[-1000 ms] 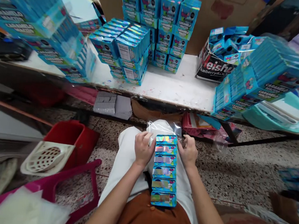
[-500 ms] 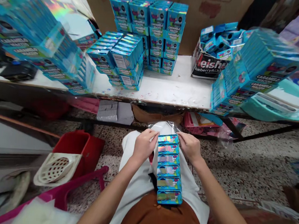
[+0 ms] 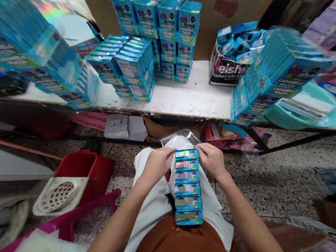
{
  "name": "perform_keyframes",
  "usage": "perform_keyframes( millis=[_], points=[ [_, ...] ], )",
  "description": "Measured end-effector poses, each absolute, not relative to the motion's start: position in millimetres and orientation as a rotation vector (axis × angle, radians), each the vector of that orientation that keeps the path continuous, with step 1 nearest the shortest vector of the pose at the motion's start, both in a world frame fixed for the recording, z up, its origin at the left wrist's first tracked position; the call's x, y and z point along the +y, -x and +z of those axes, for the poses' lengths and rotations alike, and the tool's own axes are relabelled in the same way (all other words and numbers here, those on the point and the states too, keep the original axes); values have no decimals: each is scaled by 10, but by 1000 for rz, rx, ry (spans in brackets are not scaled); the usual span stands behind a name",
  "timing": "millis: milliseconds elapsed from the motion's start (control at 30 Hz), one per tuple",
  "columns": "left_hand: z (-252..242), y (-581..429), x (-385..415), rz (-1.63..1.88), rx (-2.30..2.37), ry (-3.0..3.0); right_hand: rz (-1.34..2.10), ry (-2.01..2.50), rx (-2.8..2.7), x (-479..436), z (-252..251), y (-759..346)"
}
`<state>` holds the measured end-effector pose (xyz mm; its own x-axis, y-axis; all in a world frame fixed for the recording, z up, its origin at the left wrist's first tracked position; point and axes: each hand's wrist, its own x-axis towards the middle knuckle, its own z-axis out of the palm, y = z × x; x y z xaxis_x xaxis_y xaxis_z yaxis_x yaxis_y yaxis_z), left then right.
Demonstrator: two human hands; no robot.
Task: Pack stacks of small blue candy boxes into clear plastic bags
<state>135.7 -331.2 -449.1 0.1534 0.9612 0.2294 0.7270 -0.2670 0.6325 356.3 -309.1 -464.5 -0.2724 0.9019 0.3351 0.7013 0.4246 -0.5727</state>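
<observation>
A row of several small blue candy boxes [image 3: 186,188] with shiny strips lies along my lap, pointing away from me. Past its far end sticks out the loose, glossy end of a clear plastic bag [image 3: 191,136]. My left hand [image 3: 157,163] pinches the bag's edge at the left of the farthest box. On the other side, my right hand [image 3: 212,159] pinches the bag with thumb and fingers beside that same box. Whether the clear film wraps the whole row is hard to make out.
Ahead, a white table [image 3: 170,101] bears stacked blue candy boxes [image 3: 170,37], a black carton [image 3: 227,70] of loose boxes and a turquoise basin [image 3: 305,113]. A leaning stack [image 3: 282,73] stands by the basin. On the floor at left are a red bin [image 3: 94,174] and a magenta stool [image 3: 70,215].
The view has shifted slightly. The bag's loose end has spread wider past the boxes, and both hands keep their pinch at its sides.
</observation>
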Motion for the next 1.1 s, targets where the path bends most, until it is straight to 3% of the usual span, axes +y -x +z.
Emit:
perform_keyframes(
  millis=[233, 600, 1100],
  points=[
    [-4511, -1546, -3566, 1011, 1884, -2268, 181, 1339, -2057, -3325, -4550, -3618],
    [-4964, -1486, -3911, 1430, 1604, -2426, -245, 1138, -2143, -3655, -4822, -3703],
    [-5245, -1239, -3784, 1320, 1581, -2502, -47, 1180, -2085, -3589, -5088, -3574]
  ],
)
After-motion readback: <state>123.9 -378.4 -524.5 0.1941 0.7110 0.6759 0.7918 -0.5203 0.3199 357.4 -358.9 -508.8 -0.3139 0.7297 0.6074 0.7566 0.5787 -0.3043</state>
